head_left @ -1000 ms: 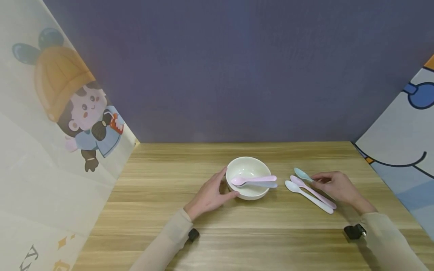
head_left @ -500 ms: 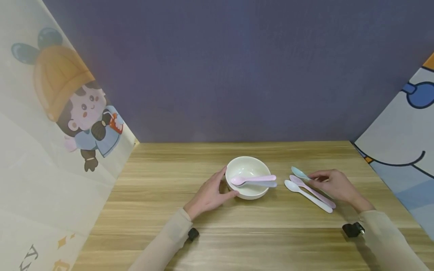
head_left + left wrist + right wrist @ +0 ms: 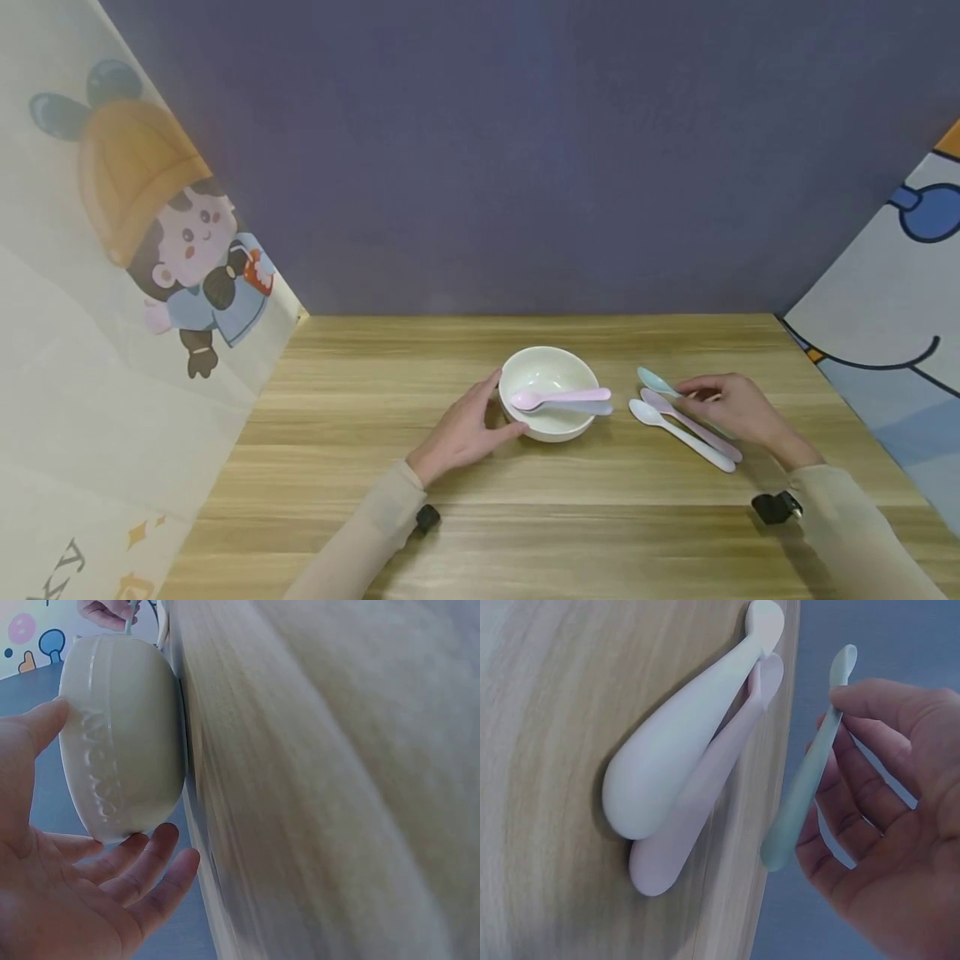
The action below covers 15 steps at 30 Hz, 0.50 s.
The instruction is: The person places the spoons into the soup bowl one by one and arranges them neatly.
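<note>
A cream bowl [image 3: 546, 430] stands on the wooden table, with a pink spoon [image 3: 570, 397] and a pale lavender spoon [image 3: 588, 408] lying in it, handles over the right rim. My left hand [image 3: 465, 429] holds the bowl's left side, thumb and fingers spread around its wall [image 3: 124, 742]. To the right, my right hand [image 3: 731, 408] pinches a light green-blue spoon [image 3: 806, 787] between thumb and fingers, its bowl end pointing away to the left. Just beside that hand, a white spoon [image 3: 679, 742] and another pink spoon [image 3: 705, 795] lie side by side on the table.
The wooden table [image 3: 525, 533] meets a dark blue-grey panel [image 3: 525, 167] at the back. Pale walls with cartoon prints, one a figure in an orange hat [image 3: 142, 183], rise at both sides.
My right hand has shifted slightly left with the light green-blue spoon. The left hand, the bowl and the other spoons stay in place.
</note>
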Tool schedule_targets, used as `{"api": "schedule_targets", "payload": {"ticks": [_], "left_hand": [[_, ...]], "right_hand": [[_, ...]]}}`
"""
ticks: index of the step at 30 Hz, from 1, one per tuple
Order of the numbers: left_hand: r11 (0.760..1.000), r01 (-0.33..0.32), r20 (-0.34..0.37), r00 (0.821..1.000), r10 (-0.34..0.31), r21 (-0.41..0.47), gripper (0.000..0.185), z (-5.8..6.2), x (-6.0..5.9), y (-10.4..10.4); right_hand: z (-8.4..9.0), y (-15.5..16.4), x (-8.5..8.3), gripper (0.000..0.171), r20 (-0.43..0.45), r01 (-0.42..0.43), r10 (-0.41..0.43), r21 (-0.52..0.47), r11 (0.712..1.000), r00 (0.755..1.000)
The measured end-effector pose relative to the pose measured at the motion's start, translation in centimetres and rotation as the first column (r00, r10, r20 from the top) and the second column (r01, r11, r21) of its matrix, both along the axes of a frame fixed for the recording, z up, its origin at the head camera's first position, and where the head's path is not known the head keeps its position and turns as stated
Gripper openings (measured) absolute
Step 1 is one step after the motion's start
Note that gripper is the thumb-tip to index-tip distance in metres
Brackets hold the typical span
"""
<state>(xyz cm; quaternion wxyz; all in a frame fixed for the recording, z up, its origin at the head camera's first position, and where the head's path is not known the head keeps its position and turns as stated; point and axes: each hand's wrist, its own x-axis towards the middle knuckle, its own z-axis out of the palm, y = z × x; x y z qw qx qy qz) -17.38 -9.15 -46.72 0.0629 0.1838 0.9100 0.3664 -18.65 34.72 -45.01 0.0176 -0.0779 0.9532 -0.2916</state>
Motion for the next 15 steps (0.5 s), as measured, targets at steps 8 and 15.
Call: {"api": "schedule_targets", "payload": {"ticks": [8, 15], "left_hand": [[1.000, -0.005, 0.006, 1.000, 0.005, -0.011, 0.107, 0.1, 0.1, 0.0], [1.000, 0.003, -0.004, 1.000, -0.003, -0.003, 0.105, 0.2, 0.0, 0.1]], "right_hand": [[0.5, -0.4, -0.2, 0.036, 0.015, -0.014, 0.014, -0.024, 1.000, 1.000], [1.1, -0.9, -0.3, 0.037, 0.016, -0.022, 0.022, -0.035, 0.999, 1.000]]}}
